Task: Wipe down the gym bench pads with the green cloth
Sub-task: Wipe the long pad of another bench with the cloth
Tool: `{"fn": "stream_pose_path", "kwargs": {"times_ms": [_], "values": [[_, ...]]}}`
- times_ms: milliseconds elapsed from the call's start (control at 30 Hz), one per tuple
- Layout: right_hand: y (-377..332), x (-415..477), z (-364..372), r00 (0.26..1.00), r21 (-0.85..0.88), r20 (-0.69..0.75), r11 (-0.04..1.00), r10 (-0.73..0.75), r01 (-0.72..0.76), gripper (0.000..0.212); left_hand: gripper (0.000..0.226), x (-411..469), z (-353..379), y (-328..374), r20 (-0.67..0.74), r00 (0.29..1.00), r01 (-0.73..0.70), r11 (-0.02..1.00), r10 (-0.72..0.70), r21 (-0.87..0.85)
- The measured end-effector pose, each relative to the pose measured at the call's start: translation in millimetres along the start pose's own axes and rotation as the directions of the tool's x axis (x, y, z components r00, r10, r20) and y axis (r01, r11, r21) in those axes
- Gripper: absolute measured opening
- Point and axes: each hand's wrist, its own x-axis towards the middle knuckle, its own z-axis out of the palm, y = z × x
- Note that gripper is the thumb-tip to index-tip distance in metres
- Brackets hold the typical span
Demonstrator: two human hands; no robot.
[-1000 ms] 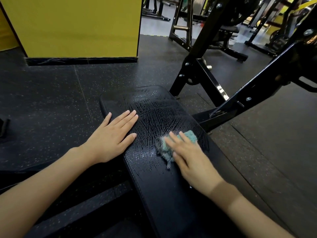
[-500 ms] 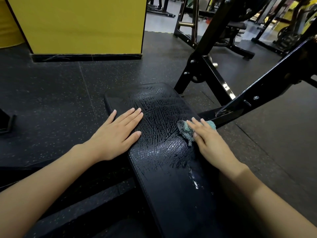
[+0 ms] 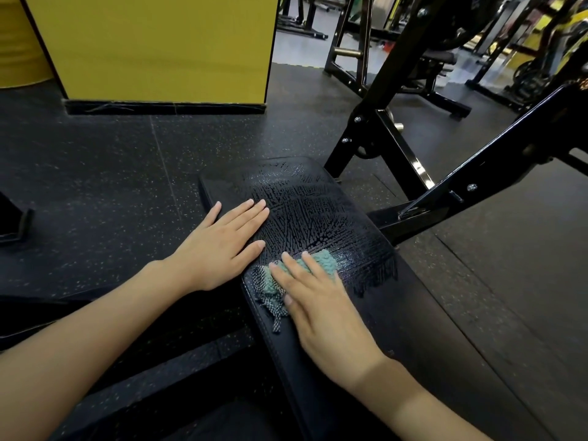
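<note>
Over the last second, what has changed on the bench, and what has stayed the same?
The right hand, pressing the green cloth flat, swept it out to the right edge of the bench pad, then back across toward its left edge, close to the left hand. Nothing was taken or let go. The left hand stayed flat on the pad.

hands 2 (left (image 3: 219, 246), right (image 3: 321, 310)) | green cloth (image 3: 324, 264) 1 | bench pad (image 3: 318, 211) 1 | yellow panel (image 3: 159, 43) 1
</note>
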Motion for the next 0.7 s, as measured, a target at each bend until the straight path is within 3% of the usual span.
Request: {"fn": "stream_pose_path", "kwargs": {"times_ms": [233, 500, 700], "values": [[26.0, -2.9, -12.8, 0.999, -0.039, -0.035, 0.999, 0.008, -0.01, 0.049, 0.089, -0.8, -0.5, -1.1, 0.011, 1.0, 0.004, 1.0, -0.004, -0.002], [73.5, -4.1, -21.4, 0.956, -0.002, -0.179, 0.972, 0.232, -0.236, 0.047, 0.089, -1.7, 0.1, -1.1, 0.008, 1.0, 0.009, 1.0, -0.009, 0.006], [27.1, -11.4, -2.8, 0.987, -0.018, -0.1, 0.991, 0.127, -0.129, 0.048, 0.09, -1.4, 1.1, -1.4, 0.008, 1.0, 0.012, 1.0, -0.012, -0.005]]}}
